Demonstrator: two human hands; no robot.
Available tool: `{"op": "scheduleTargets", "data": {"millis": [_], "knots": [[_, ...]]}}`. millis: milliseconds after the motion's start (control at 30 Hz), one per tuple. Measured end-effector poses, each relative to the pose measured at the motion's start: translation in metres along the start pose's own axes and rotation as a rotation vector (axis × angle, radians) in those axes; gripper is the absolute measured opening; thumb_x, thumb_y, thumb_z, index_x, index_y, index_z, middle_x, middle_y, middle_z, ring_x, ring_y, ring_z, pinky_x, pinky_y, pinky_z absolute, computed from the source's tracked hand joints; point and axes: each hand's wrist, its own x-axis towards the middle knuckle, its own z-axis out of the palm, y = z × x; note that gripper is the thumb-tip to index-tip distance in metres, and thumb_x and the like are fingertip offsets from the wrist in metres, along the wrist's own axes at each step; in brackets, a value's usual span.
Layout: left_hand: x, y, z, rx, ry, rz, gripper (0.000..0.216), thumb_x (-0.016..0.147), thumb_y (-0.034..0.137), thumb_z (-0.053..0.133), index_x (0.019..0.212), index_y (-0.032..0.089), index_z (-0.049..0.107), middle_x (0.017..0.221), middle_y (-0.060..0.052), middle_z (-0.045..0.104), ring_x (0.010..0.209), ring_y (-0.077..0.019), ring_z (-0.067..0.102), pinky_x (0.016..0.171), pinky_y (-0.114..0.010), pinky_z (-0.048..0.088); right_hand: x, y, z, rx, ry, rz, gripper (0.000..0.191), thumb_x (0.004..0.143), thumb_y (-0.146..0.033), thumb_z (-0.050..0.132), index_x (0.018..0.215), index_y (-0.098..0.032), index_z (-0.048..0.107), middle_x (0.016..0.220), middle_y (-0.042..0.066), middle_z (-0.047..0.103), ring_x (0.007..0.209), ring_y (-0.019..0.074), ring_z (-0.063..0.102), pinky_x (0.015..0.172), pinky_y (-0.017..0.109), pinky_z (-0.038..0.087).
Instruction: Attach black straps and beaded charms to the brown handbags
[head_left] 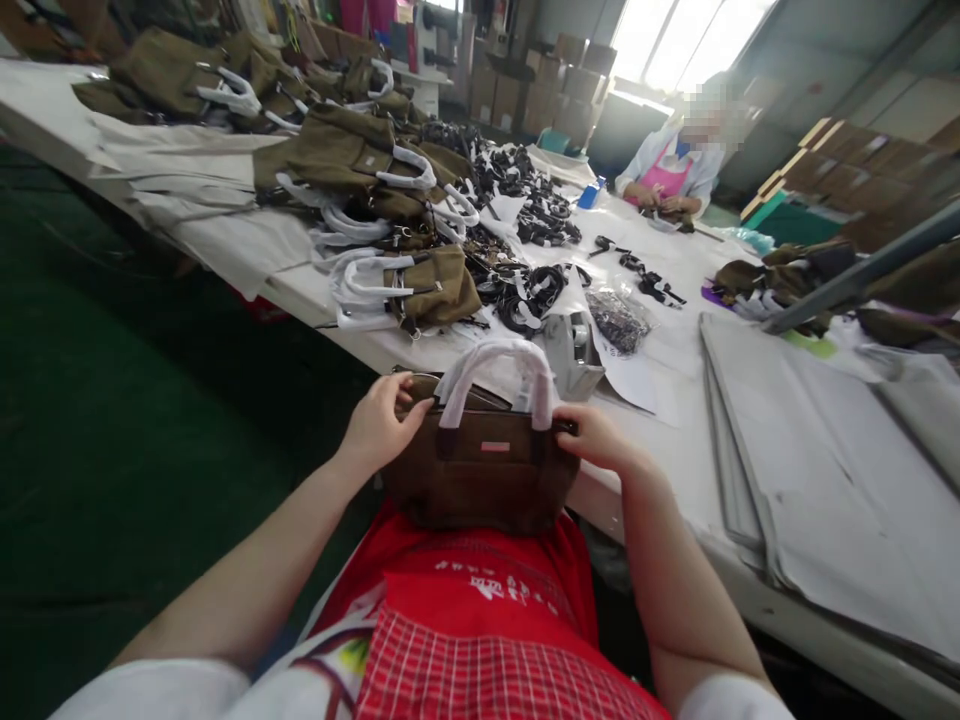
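Observation:
A brown handbag point(487, 490) rests upright against my red apron at the table's edge. White wrapping covers its handles point(495, 365), and a small pale label point(495, 447) sits on its front. My left hand point(382, 420) pinches the bag's top edge at the left corner, thumb in front and fingers curled behind. At the right corner my right hand point(596, 437) grips the same edge. Between the hands the top is partly open along its zipper.
Several olive bags point(337, 150) lie heaped on the white table point(675, 380) at the left. Coiled black straps point(525, 290) are piled mid-table near a clear bag of small parts point(621, 318). A co-worker point(667, 170) sits across. Grey sheets point(840, 450) are stacked right.

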Motion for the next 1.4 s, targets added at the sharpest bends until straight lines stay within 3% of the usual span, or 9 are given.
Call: {"op": "scheduleTargets", "data": {"millis": [100,333,633,767,900,967,1067,1267,1400], "knots": [[-0.008,-0.002,-0.002,-0.042,-0.249,-0.07,0.045,0.08,0.052,0.061,0.108,0.017,0.068,0.105,-0.009,0.073,0.097,-0.0261,0.068,0.087,-0.036,0.054,-0.001,-0.012,0.019,-0.225,0.179,-0.056,0.043,0.071,-0.007,0.056,0.11,-0.015,0.071,0.107,0.009,0.068,0.102,0.024,0.06,0.096,0.037,0.046],[0.029,0.012,-0.034,-0.12,-0.727,-0.125,0.048,0.084,0.06,0.05,0.085,0.019,0.074,0.078,-0.004,0.075,0.071,-0.0214,0.068,0.064,-0.028,0.051,-0.009,-0.01,0.028,0.098,0.384,0.131,0.044,0.097,-0.043,0.045,0.121,-0.012,0.065,0.114,0.013,0.069,0.105,0.0253,0.063,0.094,0.039,0.047],[0.051,0.06,-0.031,-0.297,-1.405,0.138,0.047,0.08,0.054,0.066,0.113,0.021,0.071,0.11,-0.002,0.075,0.096,-0.0223,0.068,0.079,-0.023,0.052,-0.043,-0.016,0.04,0.672,0.332,0.19,0.068,0.094,-0.071,0.034,0.092,-0.019,0.079,0.089,0.008,0.077,0.09,0.0273,0.069,0.086,0.038,0.052],[0.041,0.062,-0.017,-0.272,-1.392,0.055,0.051,0.074,0.06,0.07,0.104,0.02,0.076,0.104,-0.003,0.077,0.097,-0.0258,0.067,0.082,-0.026,0.052,-0.059,-0.023,0.036,0.777,0.178,0.082,0.08,0.097,-0.07,0.02,0.068,-0.022,0.077,0.069,0.008,0.073,0.074,0.0245,0.069,0.082,0.038,0.053],[0.028,0.069,-0.006,-0.278,-1.268,0.041,0.048,0.08,0.061,0.061,0.101,0.021,0.077,0.101,-0.002,0.077,0.097,-0.0262,0.068,0.082,-0.027,0.051,-0.065,-0.037,0.02,0.699,-0.183,-0.014,0.056,0.097,-0.058,0.042,0.077,-0.02,0.078,0.077,0.007,0.073,0.076,0.0221,0.068,0.078,0.033,0.054],[0.021,0.074,-0.002,-0.319,-1.154,0.021,0.046,0.083,0.06,0.059,0.098,0.021,0.078,0.097,-0.001,0.078,0.093,-0.0255,0.07,0.079,-0.026,0.052,-0.064,-0.049,0.017,0.566,-0.159,-0.063,0.034,0.091,-0.048,0.061,0.103,-0.019,0.075,0.106,0.007,0.074,0.098,0.0238,0.067,0.088,0.033,0.052],[0.013,0.079,0.005,-0.4,-0.95,-0.062,0.042,0.08,0.055,0.062,0.097,0.02,0.078,0.093,-0.001,0.078,0.089,-0.0254,0.07,0.076,-0.027,0.052,-0.062,-0.072,0.025,0.294,-0.145,-0.152,0.046,0.086,-0.034,0.069,0.13,-0.021,0.062,0.132,0.009,0.063,0.12,0.0246,0.059,0.104,0.036,0.044],[0.012,0.062,0.025,-0.663,-0.617,-0.407,0.038,0.062,0.045,0.079,0.082,0.013,0.074,0.081,-0.006,0.075,0.074,-0.0228,0.068,0.07,-0.032,0.052,-0.073,-0.112,0.064,0.152,-0.343,-0.432,0.033,0.097,-0.019,0.05,0.127,-0.017,0.063,0.126,0.009,0.067,0.116,0.0216,0.061,0.105,0.033,0.042],[0.008,0.059,0.027,-0.848,-0.643,-0.534,0.042,0.055,0.039,0.086,0.086,0.012,0.074,0.083,-0.007,0.075,0.075,-0.021,0.068,0.072,-0.032,0.052,-0.068,-0.109,0.073,0.364,-0.312,-0.224,0.029,0.1,-0.017,0.041,0.111,-0.017,0.067,0.102,0.005,0.076,0.094,0.0167,0.069,0.089,0.028,0.05]]}}
